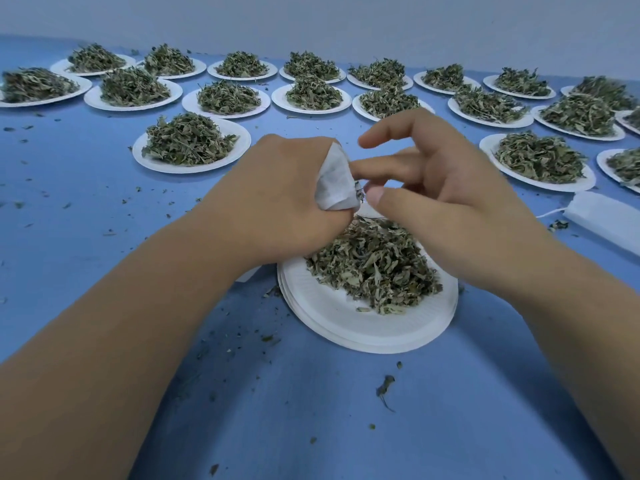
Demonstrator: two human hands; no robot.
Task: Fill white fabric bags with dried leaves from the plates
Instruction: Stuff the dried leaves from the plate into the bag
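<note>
On the left of the blue surface (pixel 86 237), amid scattered crumbs, a white paper plate (pixel 162 167) carries a full heap, and further rows of heaped plates (pixel 311 110) run along the back edge. Toward the middle, the left hand (pixel 277 188) is curled round a white fabric bag (pixel 334 185). It grips the bag in a fist so that only the upper part sticks out, with the mouth turned to the right, above the far edge of the nearest plate. Just right of the mouth, the right hand (pixel 443 195) has its thumb and a bent finger drawn together on what looks like a small tuft of leaf, and its index finger is lifted clear. Below both hands, a stack of plates (pixel 346 323) holds the dried leaves (pixel 374 265) being worked from, a heap that looks thinner than the others. At the far right lies a pile of empty bags (pixel 606 220) with a string trailing from it. The step in hand seems to be stuffing: feeding a pinch into the held bag. The next move calls for pushing that tuft well past the mouth. The right hand must then go down to the heap for another pinch, while the left hand holds the opening wide enough to take it.
</note>
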